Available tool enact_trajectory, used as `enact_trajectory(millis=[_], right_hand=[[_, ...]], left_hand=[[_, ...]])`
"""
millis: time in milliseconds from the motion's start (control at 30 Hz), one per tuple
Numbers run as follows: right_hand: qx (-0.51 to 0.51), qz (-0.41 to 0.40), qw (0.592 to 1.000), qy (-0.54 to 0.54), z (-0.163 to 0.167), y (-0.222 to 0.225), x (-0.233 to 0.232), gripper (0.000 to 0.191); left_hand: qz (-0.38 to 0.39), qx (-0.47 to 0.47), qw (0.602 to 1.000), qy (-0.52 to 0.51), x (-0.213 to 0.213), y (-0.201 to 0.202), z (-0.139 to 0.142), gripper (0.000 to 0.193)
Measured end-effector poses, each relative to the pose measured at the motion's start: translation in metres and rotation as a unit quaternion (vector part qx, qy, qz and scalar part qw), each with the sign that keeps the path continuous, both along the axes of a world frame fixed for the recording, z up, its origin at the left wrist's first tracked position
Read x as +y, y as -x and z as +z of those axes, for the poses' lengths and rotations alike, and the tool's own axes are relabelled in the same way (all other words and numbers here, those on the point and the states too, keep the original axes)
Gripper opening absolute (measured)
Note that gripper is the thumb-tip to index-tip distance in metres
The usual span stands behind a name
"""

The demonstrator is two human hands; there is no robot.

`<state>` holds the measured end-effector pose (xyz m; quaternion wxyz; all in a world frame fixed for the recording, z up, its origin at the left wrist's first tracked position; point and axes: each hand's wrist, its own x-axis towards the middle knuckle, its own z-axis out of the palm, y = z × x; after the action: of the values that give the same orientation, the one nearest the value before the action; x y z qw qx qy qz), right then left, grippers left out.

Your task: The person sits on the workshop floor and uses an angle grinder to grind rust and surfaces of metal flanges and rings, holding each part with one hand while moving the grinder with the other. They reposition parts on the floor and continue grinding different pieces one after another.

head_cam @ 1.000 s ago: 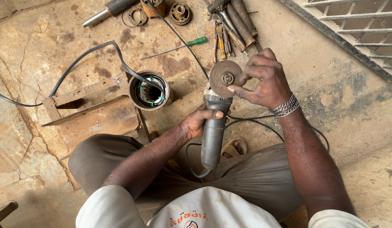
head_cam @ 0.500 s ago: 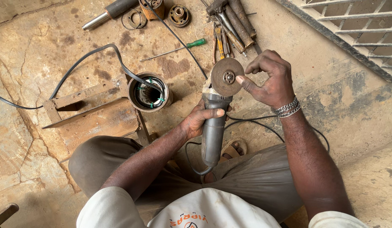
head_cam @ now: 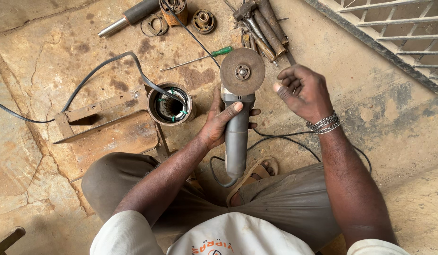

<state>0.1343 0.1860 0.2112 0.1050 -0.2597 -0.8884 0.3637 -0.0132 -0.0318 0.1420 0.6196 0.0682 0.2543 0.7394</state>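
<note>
The left hand grips the grey body of the angle grinder, whose disc faces up just beyond its thumb. The right hand hovers beside the disc, fingers loosely curled, holding nothing. Half a second ago those fingers pinched the disc's hub; now they are off it.

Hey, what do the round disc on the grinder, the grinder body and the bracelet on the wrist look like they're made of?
Disc: looks like an abrasive composite, dull brown and grainy, with a shiny metal nut at its centre.
Grinder body, held in the left hand: smooth grey casing, plastic or painted metal; the look leaves it open.
Bracelet on the right hand's wrist: silvery metal links that glint.
</note>
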Motion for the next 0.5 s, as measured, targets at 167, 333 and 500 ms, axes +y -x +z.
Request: enact_trajectory(millis=[167,333,500], right_hand=[[-0.217,0.126,0.955,0.156,-0.025,0.001,-0.024,0.073],[-0.148,0.208,0.944,0.209,-0.049,0.0,-0.086,0.12],[-0.09,0.153,0.967,0.185,-0.058,0.001,-0.11,0.098]], left_hand=[[0.059,0.068,0.995,0.052,0.001,0.006,0.014,0.09],[0.118,0.095,0.985,0.087,0.001,0.003,0.006,0.093],[0.157,0.139,0.973,0.1,-0.001,-0.001,0.001,0.107]])
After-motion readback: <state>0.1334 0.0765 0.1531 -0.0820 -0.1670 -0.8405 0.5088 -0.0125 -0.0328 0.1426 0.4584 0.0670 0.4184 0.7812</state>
